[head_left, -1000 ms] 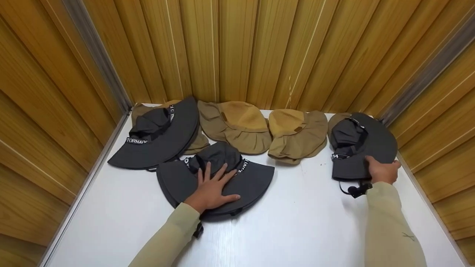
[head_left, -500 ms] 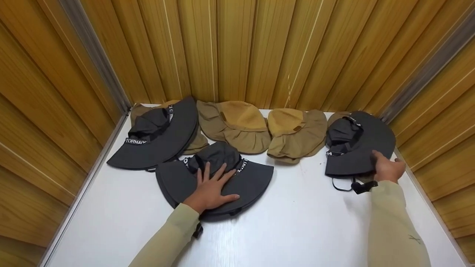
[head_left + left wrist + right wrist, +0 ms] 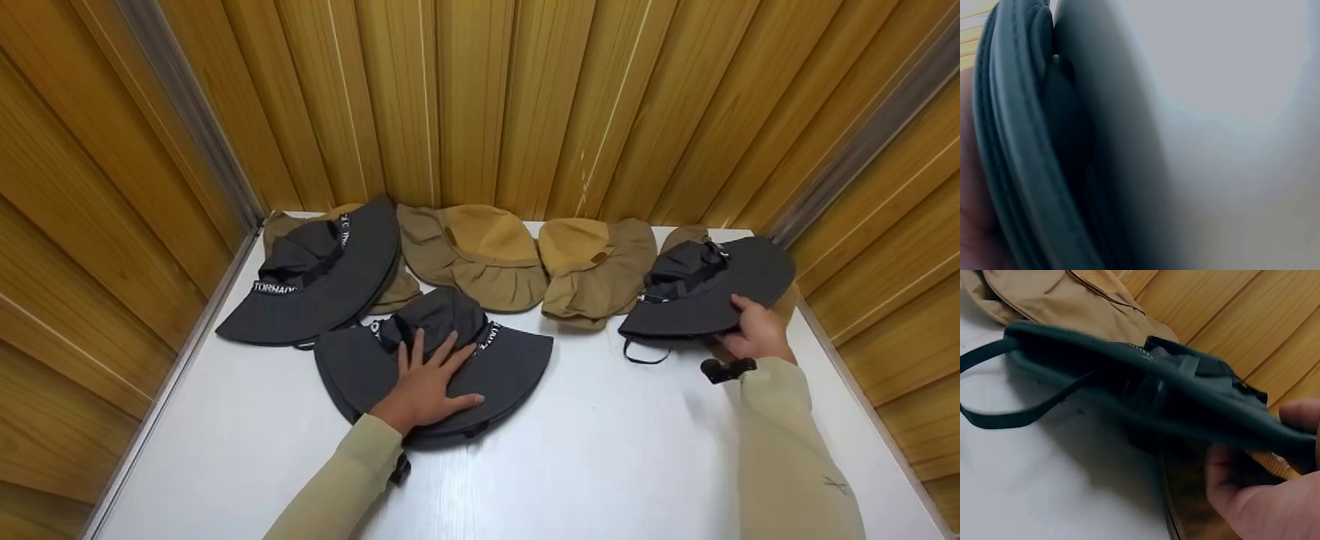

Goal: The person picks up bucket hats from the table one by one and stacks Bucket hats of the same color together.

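My left hand point(image 3: 427, 386) rests with spread fingers on a dark grey wide-brimmed sun hat point(image 3: 517, 371) at the front middle of the white table. Its stacked brim edges point(image 3: 1027, 146) fill the left side of the left wrist view. At the right, my right hand point(image 3: 761, 330) pinches the brim of another dark grey sun hat point(image 3: 697, 311), thumb on one face and fingers underneath. That hat tilts above a brown hat point(image 3: 684, 236), which it partly covers. A black chin strap point(image 3: 1022, 419) loops down from its brim in the right wrist view.
Two tan and brown hats with pleated flaps lie along the back wall, the left one point(image 3: 495, 247) and the right one point(image 3: 596, 270). Another dark grey hat point(image 3: 319, 270) lies over a brown one at the left. Wood-look panels point(image 3: 480, 105) enclose the white table point(image 3: 585, 465).
My right hand has lifted and turned the right dark grey hat, shifting it left and exposing more of the brown hat beneath. My left hand has stayed in place.
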`<state>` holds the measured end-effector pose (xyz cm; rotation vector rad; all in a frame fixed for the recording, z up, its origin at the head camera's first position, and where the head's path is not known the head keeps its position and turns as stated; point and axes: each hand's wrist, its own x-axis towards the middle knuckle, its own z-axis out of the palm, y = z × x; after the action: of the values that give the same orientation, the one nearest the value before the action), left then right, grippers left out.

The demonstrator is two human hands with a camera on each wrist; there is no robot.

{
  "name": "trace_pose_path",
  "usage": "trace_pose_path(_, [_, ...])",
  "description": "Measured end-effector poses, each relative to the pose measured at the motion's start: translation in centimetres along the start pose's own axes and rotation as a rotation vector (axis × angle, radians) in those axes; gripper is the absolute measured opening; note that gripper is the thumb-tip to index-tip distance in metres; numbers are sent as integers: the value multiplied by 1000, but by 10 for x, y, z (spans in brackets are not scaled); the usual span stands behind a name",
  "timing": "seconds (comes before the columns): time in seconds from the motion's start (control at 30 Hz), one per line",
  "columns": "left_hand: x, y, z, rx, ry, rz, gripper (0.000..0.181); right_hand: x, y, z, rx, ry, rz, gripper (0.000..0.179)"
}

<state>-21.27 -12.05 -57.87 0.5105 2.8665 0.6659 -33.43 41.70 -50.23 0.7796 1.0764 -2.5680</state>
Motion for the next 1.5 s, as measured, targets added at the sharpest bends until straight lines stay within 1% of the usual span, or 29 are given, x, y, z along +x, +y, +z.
trace_pose_path(0.07, [0, 0, 0, 5, 2, -3, 88, 0, 2, 3, 25, -27, -41, 80])
trace_pose_path(0.13, [0, 0, 0, 10, -1, -8, 88, -3, 4, 8, 31, -24, -95, 80])
trace_pose_path(0.2, [1, 0, 0, 11, 5, -7, 88, -8, 6, 15, -9, -5, -154, 81])
trace_pose_path(0.27, [1, 0, 0, 14, 6, -9, 89, -15, 9, 24, -74, 25, -221, 80])
trace_pose_path(0.33, [1, -1, 1, 15, 6, -10, 89, -25, 12, 34, -166, 70, -285, 79])
trace_pose_path(0.4, [1, -1, 1, 7, -2, -13, 88, -37, 18, 41, -256, 97, -349, 76])
trace_pose_path(0.43, [1, -1, 1, -5, -4, -13, 88, -43, 21, 44, -320, 127, -382, 71])
trace_pose_path(0.5, [1, -2, -1, -38, -7, -6, 87, -56, 29, 48, -426, 154, -449, 68])
trace_pose_path(0.57, [1, -2, -4, -72, -3, -3, 83, -69, 38, 51, -579, 179, -519, 63])
trace_pose_path(0.6, [0, -1, -6, -90, 10, -5, 82, -76, 44, 52, -695, 211, -561, 60])
trace_pose_path(0.67, [-1, 1, -10, -119, 42, -15, 82, -90, 58, 53, -918, 238, -681, 55])
trace_pose_path(0.73, [-2, 6, -14, -134, 91, -24, 88, -101, 74, 53, -1125, 296, -829, 47])
trace_pose_path(0.8, [-3, 13, -17, -167, 155, -19, 95, -108, 91, 53, -1249, 310, -1025, 38])
trace_pose_path(0.87, [-3, 24, -19, -219, 215, 9, 98, -111, 103, 54, -1281, 247, -1218, 29])
trace_pose_path(0.9, [-3, 31, -21, -257, 238, 29, 97, -112, 109, 54, -1286, 203, -1304, 27])
trace_pose_path(0.97, [-4, 45, -25, -360, 262, 60, 95, -114, 118, 55, -1288, 91, -1450, 42])
trace_pose_path(1.03, [-5, 59, -30, -480, 268, 80, 92, -114, 125, 58, -1296, -19, -1560, 55])
trace_pose_path(1.1, [-7, 70, -37, -604, 263, 95, 89, -114, 133, 61, -1293, -103, -1655, 57])
trace_pose_path(1.13, [-8, 74, -40, -671, 263, 114, 87, -115, 136, 62, -1303, -132, -1699, 57])
trace_pose_path(1.2, [-9, 82, -48, -839, 250, 177, 84, -114, 141, 65, -1341, -175, -1776, 54])
trace_pose_path(1.27, [-10, 90, -56, -1020, 233, 250, 84, -113, 146, 69, -1377, -192, -1842, 52])
trace_pose_path(1.33, [-9, 98, -64, -1252, 210, 304, 94, -112, 151, 71, -1437, -226, -1897, 52])
trace_pose_path(1.37, [-8, 102, -68, -1358, 205, 309, 98, -111, 153, 71, -1456, -246, -1924, 50])
trace_pose_path(1.4, [-7, 105, -71, -1452, 211, 301, 102, -110, 156, 72, -1477, -266, -1950, 47])
trace_pose_path(1.47, [-5, 111, -76, -1625, 246, 258, 101, -108, 161, 73, -1511, -306, -2001, 40])
trace_pose_path(1.5, [-5, 114, -79, -1702, 270, 229, 96, -106, 164, 73, -1531, -331, -2020, 38])
